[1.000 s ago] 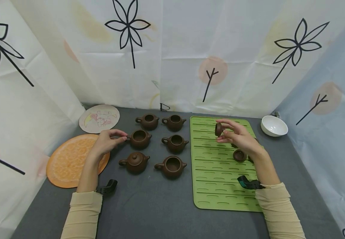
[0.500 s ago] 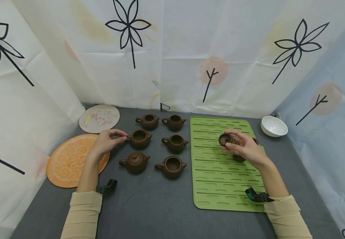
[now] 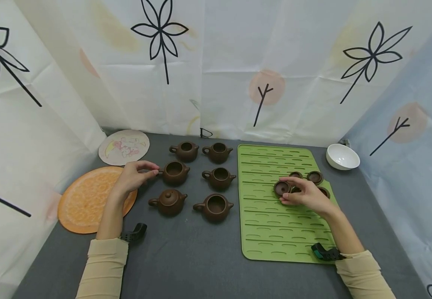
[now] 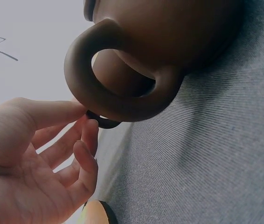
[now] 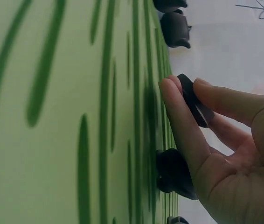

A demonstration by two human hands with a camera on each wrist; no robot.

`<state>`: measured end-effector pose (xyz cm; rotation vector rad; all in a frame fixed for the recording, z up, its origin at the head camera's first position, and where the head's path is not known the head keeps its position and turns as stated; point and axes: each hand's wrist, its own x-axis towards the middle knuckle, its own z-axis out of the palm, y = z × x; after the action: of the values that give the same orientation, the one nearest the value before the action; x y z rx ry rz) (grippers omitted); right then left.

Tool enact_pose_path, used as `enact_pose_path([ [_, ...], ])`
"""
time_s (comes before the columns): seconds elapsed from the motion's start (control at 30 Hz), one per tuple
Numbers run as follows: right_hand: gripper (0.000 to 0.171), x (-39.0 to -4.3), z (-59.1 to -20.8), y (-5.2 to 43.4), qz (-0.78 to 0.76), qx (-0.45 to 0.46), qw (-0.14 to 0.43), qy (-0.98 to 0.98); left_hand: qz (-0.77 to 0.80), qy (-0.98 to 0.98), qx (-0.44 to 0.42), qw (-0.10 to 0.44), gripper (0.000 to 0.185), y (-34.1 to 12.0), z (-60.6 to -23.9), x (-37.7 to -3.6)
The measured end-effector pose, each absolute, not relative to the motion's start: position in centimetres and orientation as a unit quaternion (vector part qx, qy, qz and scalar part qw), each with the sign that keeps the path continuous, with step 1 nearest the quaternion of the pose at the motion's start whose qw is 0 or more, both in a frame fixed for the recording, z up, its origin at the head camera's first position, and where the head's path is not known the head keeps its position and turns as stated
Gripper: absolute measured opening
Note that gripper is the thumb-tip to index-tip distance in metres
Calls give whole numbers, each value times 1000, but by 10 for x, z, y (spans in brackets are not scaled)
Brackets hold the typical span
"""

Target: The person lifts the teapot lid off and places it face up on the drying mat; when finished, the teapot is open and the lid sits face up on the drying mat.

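Observation:
In the head view my left hand pinches the handle of a brown lidless teapot, which stands in the middle of the left column. The left wrist view has the thumb and index finger at that handle, partly hidden behind the large handle of the nearer teapot. My right hand holds a small round teapot lid between thumb and fingers, low over the green mat, hollow side up. Several more lids, such as one lid at the back right, lie on the mat close around the right hand.
A lidded teapot and several lidless ones, such as the front right teapot, stand in two columns left of the green mat. An orange round mat, a pale round mat and a white bowl lie around.
My right hand has brought the lid down and nearer to me over the mat, turning it from edge-on to hollow side up. The left hand stays at the teapot handle.

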<state>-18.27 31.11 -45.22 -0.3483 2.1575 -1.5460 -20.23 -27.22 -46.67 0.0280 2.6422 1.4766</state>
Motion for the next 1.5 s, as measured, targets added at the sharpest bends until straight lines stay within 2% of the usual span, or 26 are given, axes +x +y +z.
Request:
enact_pose_path([
  [0.4, 68, -180, -453, 303, -538, -136, 243, 796, 486, 872, 3, 59, 32, -270, -463, -201],
  [0.93, 66, -177, -439, 304, -489, -162, 208, 831, 479, 877, 16, 39, 31, -273, -459, -194],
  [1.17, 63, -180, -427, 305, -499, -165, 191, 829, 467, 883, 23, 29, 33, -281, -453, -184],
  [1.5, 59, -178, -408, 279, -513, -196, 170, 818, 442, 896, 19, 50, 33, -276, -440, -160],
])
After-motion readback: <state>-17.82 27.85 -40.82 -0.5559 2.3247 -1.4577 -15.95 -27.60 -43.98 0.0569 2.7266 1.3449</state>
